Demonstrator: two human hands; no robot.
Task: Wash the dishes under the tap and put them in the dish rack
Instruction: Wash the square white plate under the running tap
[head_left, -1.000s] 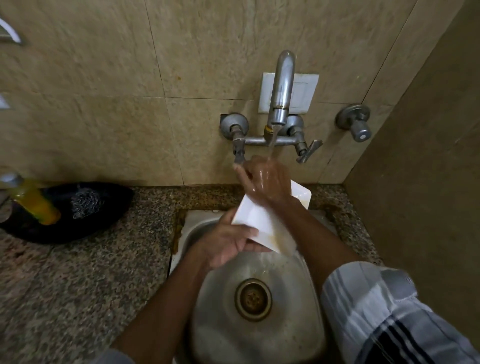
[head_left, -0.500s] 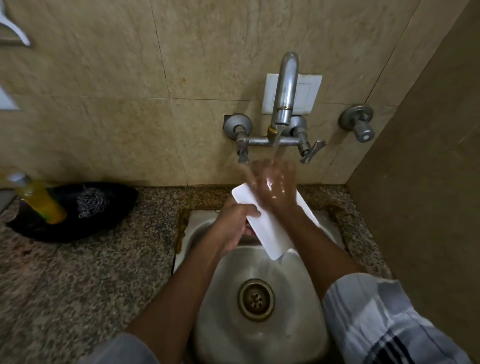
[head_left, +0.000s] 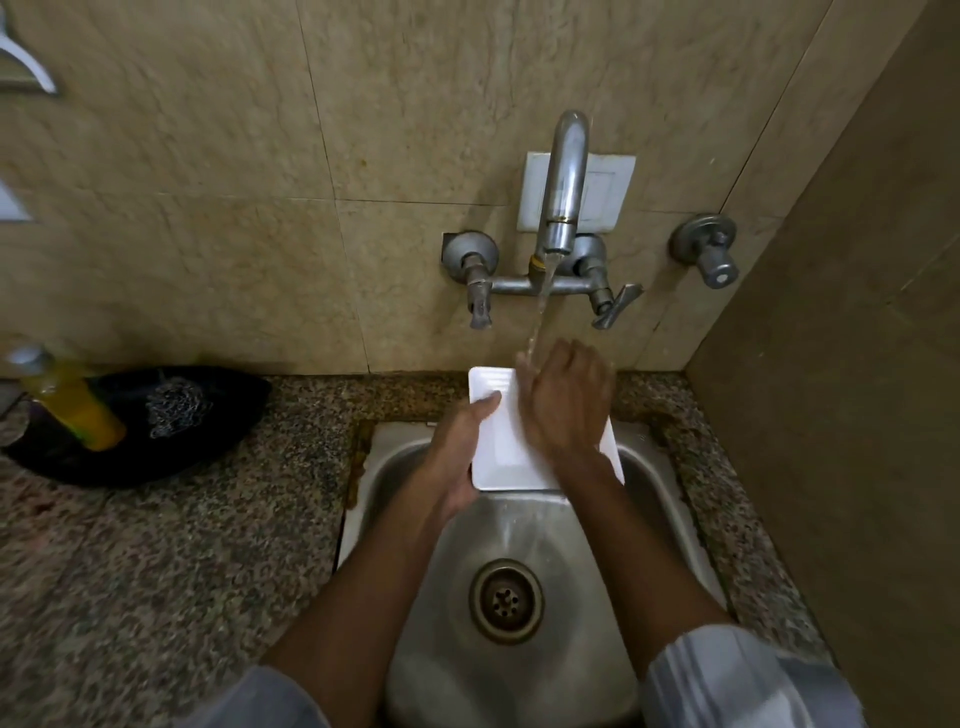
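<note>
A white rectangular plate (head_left: 501, 447) is held level over the back of the steel sink (head_left: 519, 540). My left hand (head_left: 457, 457) grips its left edge, thumb on top. My right hand (head_left: 563, 402) lies flat on the plate's upper face, fingers spread toward the far edge. Water runs from the tap (head_left: 563, 182) and lands on the fingers of my right hand. The plate's right part is hidden under that hand.
A black bowl (head_left: 156, 421) holding a steel scrubber (head_left: 174, 400) and a yellow soap bottle (head_left: 72, 400) sits on the granite counter (head_left: 182, 571) at left. A wall closes in on the right. The drain (head_left: 506, 600) is in the sink's middle.
The plate has turned from tilted, corner-down, to level and square. My left hand shifted its hold to the left edge. My right hand kept rubbing the top face under the water.
</note>
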